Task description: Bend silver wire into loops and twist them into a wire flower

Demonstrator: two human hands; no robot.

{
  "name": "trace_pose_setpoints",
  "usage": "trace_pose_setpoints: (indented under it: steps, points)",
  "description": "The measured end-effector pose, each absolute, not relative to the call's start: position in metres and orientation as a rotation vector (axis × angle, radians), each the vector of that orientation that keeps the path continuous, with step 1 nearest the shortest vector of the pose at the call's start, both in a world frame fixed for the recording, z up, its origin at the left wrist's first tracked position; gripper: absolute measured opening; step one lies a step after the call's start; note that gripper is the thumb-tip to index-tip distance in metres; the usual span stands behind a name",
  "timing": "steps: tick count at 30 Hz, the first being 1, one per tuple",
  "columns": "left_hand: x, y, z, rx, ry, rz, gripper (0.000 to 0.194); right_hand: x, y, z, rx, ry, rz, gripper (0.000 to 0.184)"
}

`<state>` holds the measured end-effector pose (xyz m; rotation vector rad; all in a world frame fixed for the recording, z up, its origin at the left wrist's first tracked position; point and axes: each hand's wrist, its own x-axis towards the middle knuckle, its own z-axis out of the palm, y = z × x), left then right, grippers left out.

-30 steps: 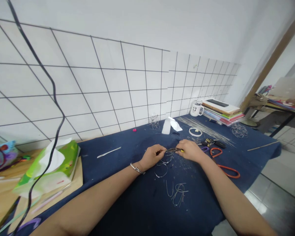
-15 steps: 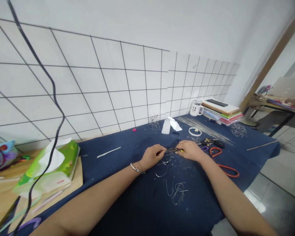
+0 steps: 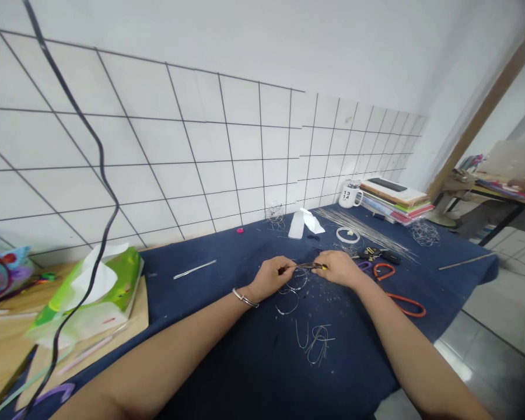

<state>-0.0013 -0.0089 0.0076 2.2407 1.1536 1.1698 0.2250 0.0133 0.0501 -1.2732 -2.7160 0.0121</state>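
Note:
My right hand (image 3: 339,267) is closed around a pair of pliers (image 3: 307,266) with a bit of yellow on the handle. The jaws point left, toward my left hand (image 3: 272,277). Its thumb and fingers are pinched on a thin wire at the jaw tips; a small dark patch shows between those fingers, too small to make out. Thin wire loops (image 3: 287,303) lie on the dark blue cloth (image 3: 245,344) just below both hands. Nearer to me rests a loose bunch of bent wire pieces (image 3: 318,344).
Right of my hands lie black-and-yellow pliers (image 3: 378,254) and orange-red handles (image 3: 406,305). Behind are long straight wires (image 3: 367,230), a wire coil (image 3: 347,235), white paper (image 3: 304,223), a mug (image 3: 350,194) and stacked books (image 3: 394,198). A green tissue pack (image 3: 126,274) sits left, behind a hanging black cable (image 3: 101,157).
The view has shifted very slightly. Both hands keep their places and their hold, with the pliers still between them.

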Motion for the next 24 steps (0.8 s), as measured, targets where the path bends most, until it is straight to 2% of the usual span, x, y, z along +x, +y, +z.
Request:
trace_pose_setpoints:
  steps: [24]
  points:
    - [-0.0011, -0.008, 0.0069, 2.187, 1.168, 1.146, 0.016, 0.227, 0.0159, 0.0518, -1.225, -2.721, 0.1, 0.026]
